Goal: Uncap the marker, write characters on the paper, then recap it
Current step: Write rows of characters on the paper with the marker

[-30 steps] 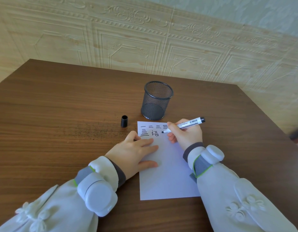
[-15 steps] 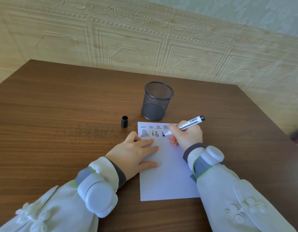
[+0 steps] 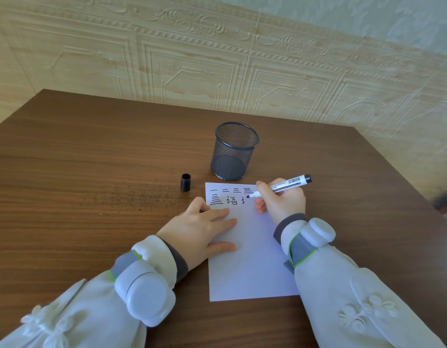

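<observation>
A white sheet of paper (image 3: pixel 252 267) lies on the brown table, with two rows of black characters along its top. My right hand (image 3: pixel 282 200) grips a white marker (image 3: pixel 287 185) with no cap on it; its black tip touches the paper at the right end of the second row. My left hand (image 3: pixel 201 228) lies flat, fingers spread, on the sheet's left edge. The black cap (image 3: pixel 185 182) lies on the table left of the paper, apart from both hands.
A black mesh pen cup (image 3: pixel 233 151) stands just behind the paper's top edge. The wooden table (image 3: pixel 91 172) runs to a patterned wall at the back, and its right edge slants away near my right arm.
My right hand has written a new partial character after the second one in the lower row, and the marker tip now sits just right of it. My left hand stays put.
</observation>
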Demonstrator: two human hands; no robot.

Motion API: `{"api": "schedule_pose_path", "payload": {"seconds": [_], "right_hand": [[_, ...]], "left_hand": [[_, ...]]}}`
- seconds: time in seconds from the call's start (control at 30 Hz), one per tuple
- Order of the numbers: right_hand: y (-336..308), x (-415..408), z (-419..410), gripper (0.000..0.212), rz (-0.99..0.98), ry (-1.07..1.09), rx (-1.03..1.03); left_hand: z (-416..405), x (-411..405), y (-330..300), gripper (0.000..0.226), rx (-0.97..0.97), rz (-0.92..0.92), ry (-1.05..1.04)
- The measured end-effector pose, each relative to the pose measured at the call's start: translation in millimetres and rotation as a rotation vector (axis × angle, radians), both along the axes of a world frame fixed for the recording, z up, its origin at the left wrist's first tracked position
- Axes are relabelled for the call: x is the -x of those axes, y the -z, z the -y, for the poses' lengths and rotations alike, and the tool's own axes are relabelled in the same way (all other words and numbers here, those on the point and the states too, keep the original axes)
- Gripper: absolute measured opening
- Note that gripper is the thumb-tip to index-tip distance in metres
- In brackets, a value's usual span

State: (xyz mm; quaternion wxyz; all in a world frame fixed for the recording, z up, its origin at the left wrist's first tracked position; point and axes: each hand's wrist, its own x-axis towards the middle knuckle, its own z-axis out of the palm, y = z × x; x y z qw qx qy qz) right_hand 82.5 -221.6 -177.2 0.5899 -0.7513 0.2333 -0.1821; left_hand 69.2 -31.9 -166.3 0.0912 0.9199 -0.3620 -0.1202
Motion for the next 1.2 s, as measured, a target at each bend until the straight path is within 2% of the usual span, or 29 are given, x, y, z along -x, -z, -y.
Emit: {"api": "schedule_pose_path", "payload": {"seconds": [0.5,1.2], "right_hand": [[-1.8,1.7,-1.2,0.022,-0.034,0.061,0.042],[-3.3,3.5,-4.1,0.026,-0.051,-0.015,0.069]], "left_hand": [[-0.2,1.3,0.1,0.056,0.011,0.015,0.006],[0.1,0.7,0.0,0.056,0.003,0.016,0.003]]}}
